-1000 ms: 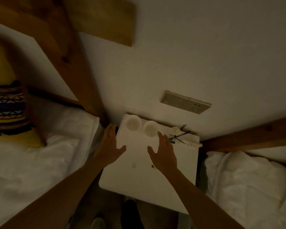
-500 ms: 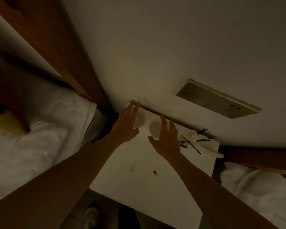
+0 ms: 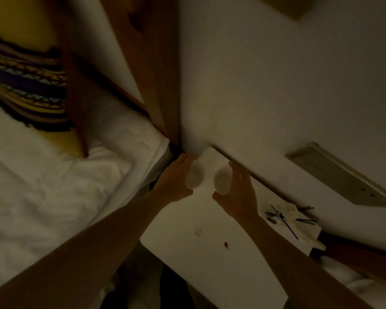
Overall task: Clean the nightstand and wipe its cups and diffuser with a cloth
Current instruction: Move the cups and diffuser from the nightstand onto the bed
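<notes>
While both cups sit at the back of the desk (image 3: 210, 259) by the wall: left hand (image 3: 176, 179) curled round left cup (image 3: 195, 176), right hand (image 3: 236, 192) round right cup (image 3: 221, 179). Stains unwiped, diffuser (image 3: 288, 214) untouched, no cloth visible. Barely begun, seemingly.

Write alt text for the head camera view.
In dim light, a person's left hand and right hand each grip a white cup at the back of a white nightstand. A reed diffuser stands farther right.
</notes>
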